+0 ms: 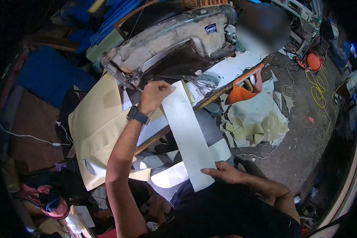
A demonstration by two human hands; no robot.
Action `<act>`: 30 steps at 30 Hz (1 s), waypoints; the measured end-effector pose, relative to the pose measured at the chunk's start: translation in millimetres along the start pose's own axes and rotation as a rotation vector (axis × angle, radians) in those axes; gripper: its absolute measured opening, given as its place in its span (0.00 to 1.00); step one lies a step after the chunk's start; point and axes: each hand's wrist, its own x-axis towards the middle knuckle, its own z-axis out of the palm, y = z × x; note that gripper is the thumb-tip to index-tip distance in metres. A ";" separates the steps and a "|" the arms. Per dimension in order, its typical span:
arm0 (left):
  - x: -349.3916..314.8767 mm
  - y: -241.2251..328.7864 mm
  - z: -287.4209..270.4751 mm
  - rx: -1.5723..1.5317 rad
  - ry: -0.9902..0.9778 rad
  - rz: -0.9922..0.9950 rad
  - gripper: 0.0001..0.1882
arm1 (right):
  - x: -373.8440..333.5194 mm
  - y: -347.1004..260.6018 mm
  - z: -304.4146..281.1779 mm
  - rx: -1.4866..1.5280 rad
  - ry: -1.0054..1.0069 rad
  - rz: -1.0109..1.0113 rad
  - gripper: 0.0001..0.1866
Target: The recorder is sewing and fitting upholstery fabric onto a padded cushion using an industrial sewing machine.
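Because white strip [188,137] looks light, pliable, ends suit holding: left hand [154,96] pinches top, right hand [226,173] grips lower side.

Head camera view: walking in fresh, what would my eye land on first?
Probably the bright, pale strip in the middle, held near its upper end by the left fingers and near its lower end by the right fingers. Next, the big, worn sewing machine lying across the top centre. Then the orange pouch, right of the strip, with small items inside.
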 end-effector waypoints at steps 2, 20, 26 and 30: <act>10.2 -0.6 10.8 0.113 0.038 -0.024 0.13 | 3.9 4.2 -5.4 0.061 0.042 0.018 0.35; 15.1 -3.5 29.2 0.272 0.124 0.010 0.17 | 19.6 26.1 -27.7 0.122 0.162 0.015 0.35; 17.3 -14.1 20.9 0.378 0.084 0.090 0.12 | 43.4 51.0 -32.3 0.041 0.136 0.028 0.34; 5.1 -24.5 41.8 0.448 0.188 0.094 0.12 | 54.7 64.1 -29.5 0.035 0.240 -0.044 0.29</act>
